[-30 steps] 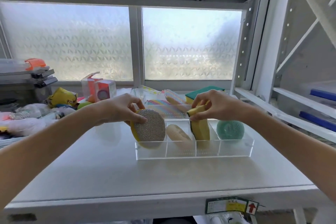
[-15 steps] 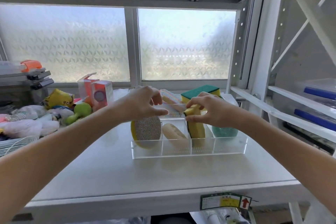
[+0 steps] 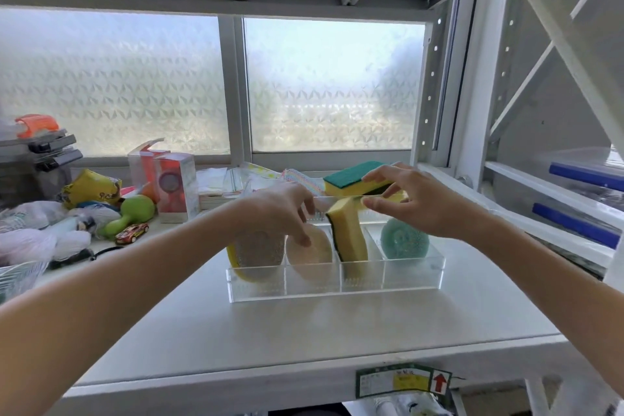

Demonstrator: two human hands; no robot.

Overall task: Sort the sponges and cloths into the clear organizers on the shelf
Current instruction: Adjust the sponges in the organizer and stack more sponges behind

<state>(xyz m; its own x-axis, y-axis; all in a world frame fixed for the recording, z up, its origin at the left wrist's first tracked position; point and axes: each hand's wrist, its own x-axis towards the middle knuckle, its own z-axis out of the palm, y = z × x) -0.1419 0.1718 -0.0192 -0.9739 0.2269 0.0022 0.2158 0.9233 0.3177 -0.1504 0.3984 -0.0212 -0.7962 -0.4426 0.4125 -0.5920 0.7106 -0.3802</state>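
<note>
Sponges were mostly in place already: your clear organizer (image 3: pixel 337 284) sat mid-shelf with four slots across. From your left, a round scrubby pad with a yellow rim (image 3: pixel 258 255), a pale oval sponge (image 3: pixel 312 252), a yellow sponge with a dark scouring edge (image 3: pixel 349 236) and a teal mesh scrubber (image 3: pixel 404 241).

That yellow one stood on end, long axis nearly upright and leaning a bit toward your left, its top poking above the organizer's rim. Your right hand (image 3: pixel 415 199) was just beside that top corner, on the right of it, fingers spread loose and clamping nothing as far as I could tell. Your left hand (image 3: pixel 280 213) hung over the oval sponge with a fingertip down on it, fingers relaxed, no real grip either.

So the right hand was the closer one to the upright sponge. If it needed seating deeper, I'd guess a push down from the top would do it.

A green-topped sponge (image 3: pixel 354 177) lay flat just behind your right fingers, apparently in a second clear tray.
</note>
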